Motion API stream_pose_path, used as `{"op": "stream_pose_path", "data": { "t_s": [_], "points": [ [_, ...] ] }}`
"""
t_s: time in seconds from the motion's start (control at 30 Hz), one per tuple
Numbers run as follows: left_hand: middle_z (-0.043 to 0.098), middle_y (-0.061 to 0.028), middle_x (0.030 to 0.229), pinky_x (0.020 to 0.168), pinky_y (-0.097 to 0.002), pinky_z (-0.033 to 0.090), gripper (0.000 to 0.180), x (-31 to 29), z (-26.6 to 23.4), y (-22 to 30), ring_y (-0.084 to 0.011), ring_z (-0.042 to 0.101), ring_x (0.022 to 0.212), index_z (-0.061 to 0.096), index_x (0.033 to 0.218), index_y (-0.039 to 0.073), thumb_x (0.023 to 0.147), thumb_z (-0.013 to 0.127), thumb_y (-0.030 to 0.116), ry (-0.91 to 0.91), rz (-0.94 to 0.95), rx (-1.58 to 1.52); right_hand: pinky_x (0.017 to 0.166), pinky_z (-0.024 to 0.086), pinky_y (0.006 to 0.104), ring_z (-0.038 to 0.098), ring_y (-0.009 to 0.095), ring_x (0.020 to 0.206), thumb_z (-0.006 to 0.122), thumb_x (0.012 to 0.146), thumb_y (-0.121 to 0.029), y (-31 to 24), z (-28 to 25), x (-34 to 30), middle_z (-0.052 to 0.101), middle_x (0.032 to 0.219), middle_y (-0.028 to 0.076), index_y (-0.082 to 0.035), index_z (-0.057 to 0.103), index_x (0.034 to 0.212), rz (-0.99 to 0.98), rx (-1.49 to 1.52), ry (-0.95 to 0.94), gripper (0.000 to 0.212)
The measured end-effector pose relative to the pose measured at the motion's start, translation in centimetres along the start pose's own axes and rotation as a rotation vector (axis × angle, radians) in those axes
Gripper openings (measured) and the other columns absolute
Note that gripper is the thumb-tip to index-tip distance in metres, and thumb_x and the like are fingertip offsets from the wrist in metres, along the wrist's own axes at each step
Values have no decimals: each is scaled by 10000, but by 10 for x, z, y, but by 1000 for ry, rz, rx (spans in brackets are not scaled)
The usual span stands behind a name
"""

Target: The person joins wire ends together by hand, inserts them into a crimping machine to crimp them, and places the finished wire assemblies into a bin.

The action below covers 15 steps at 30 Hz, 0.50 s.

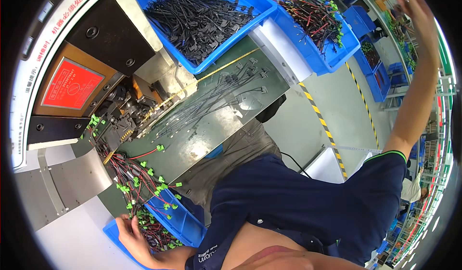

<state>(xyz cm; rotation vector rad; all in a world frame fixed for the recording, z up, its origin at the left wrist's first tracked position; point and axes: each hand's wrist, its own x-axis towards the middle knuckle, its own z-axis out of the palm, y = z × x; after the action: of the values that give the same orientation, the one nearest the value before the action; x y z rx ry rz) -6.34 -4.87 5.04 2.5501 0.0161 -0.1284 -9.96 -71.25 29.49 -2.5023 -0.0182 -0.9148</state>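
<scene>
My left hand is at the lower left, its fingers closed on dark wires at the lower end of a bundle of red and black wires with green connectors. The bundle hangs over the table edge beside a blue bin that holds more such wires. Far from the table, my right hand is raised at the upper right, fingers stretched out and partly cut off by the picture's edge. I see nothing in it.
A press machine with a red plate stands at the left, a strip of gold terminals running into it. Black wires lie on the green metal table. Blue bins of black wires and red-black wires stand beyond.
</scene>
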Motion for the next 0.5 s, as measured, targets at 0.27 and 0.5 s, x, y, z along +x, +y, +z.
{"op": "stream_pose_path", "data": {
  "t_s": [0.27, 0.5],
  "points": [
    [646, -131, 811, 714, -314, 491, 142, -38, -35, 15, -203, 609, 760, 658, 926, -42, 788, 679, -70, -66, 79, 88, 923, 489, 354, 636, 295, 1071, 683, 850, 6, 39, 160, -73, 650, 1163, 161, -38, 644, 1167, -159, -178, -147, 323],
    [652, -137, 859, 724, -277, 489, 205, -28, -17, -32, -194, 608, 787, 692, 897, -57, 714, 677, -147, 103, 178, -514, 739, 523, 372, 616, 215, 834, 737, 804, -166, -64, 352, -171, 617, 872, 28, -64, 661, 846, -373, 128, -389, 135]
  ]
}}
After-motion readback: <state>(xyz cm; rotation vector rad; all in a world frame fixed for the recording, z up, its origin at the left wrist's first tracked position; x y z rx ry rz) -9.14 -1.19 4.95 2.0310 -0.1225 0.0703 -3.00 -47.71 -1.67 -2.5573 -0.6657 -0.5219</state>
